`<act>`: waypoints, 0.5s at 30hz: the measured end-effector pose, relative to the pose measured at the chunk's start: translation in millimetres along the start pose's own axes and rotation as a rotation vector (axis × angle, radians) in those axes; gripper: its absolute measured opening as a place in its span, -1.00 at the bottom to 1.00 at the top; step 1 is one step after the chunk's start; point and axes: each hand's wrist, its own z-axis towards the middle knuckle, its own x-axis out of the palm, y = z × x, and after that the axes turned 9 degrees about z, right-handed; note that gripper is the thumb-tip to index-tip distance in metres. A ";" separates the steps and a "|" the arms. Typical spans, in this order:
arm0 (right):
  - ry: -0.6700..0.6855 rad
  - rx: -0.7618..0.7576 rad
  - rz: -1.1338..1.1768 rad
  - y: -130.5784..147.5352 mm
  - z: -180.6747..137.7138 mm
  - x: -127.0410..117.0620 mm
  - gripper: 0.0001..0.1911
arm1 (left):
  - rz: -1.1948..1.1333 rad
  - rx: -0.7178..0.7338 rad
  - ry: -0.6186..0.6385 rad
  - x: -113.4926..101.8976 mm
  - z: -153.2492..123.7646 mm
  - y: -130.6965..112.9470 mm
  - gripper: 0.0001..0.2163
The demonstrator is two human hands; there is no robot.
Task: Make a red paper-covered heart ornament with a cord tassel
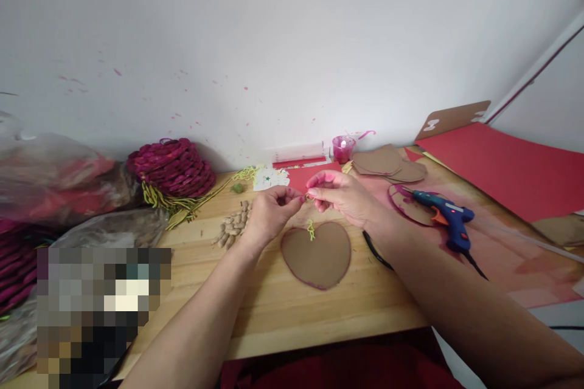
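Note:
Above the cardboard heart, my left hand [277, 209] and my right hand [340, 194] meet fingertip to fingertip. Both are closed in a pinch on a thin yellowish string [309, 197], mostly hidden by the fingers. Pink stains mark the fingertips. Below them the brown heart [316, 258], edged in dark pink, lies flat on the wooden table. A short piece of yellow-green yarn [311, 230] rests at its top notch.
Unshelled peanuts [233, 225] lie left of my hands, near a magenta woven bundle [171, 167]. A blue glue gun [449, 216] lies at right beside cut cardboard pieces [383, 161]. Behind stands a pink-stained cup [343, 149]. Red sheets [511, 164] cover the far right.

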 end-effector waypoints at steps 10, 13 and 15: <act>0.031 -0.130 -0.158 -3.3 2.4 -0.6 -0.76 | -0.144 -0.094 0.051 0.3 -0.3 -4.0 -0.58; 0.027 -0.103 -0.128 -2.7 1.8 -0.6 -0.74 | -0.191 -0.115 0.056 1.3 -0.8 -6.4 -0.56; 0.018 -0.089 -0.115 -2.3 1.6 -0.9 -0.72 | -0.221 -0.145 0.067 2.0 -1.1 -7.4 -0.54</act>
